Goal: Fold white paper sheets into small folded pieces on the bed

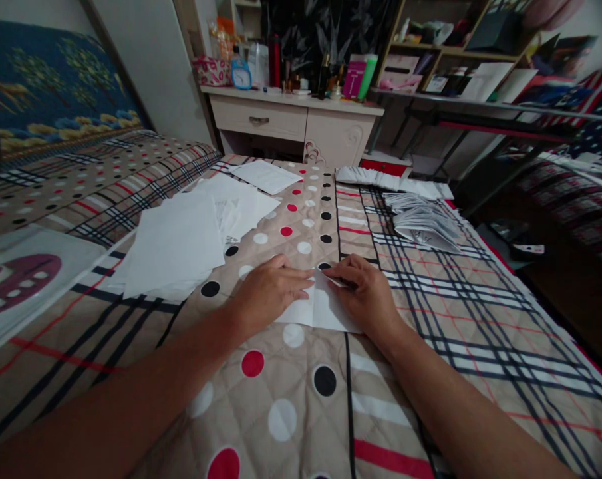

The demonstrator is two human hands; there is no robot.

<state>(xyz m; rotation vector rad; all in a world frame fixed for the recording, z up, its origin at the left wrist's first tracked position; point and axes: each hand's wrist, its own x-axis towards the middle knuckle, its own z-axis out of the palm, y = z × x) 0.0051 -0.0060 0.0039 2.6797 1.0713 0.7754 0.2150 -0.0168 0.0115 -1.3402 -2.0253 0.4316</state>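
Observation:
A white sheet of paper [314, 309] with a crease down its middle lies on the patterned bedspread in front of me. My left hand [273, 289] is closed on its left part, fingertips close to the crease at the far edge. On the other side, my right hand [363, 293] pinches the upper right edge between thumb and fingers. Both palms cover much of the sheet's sides. To the left spreads a loose pile of white sheets [175, 243]. Folded papers [420, 223] lie in an overlapping stack at the right.
A long row of folded white papers [390, 181] lies at the far right of the bedspread [301, 412]. At far left is a clear plastic bag [81, 249] with a purple print. Beyond the bed stands a white dresser [261, 120] crowded with bottles and a blue clock [241, 72].

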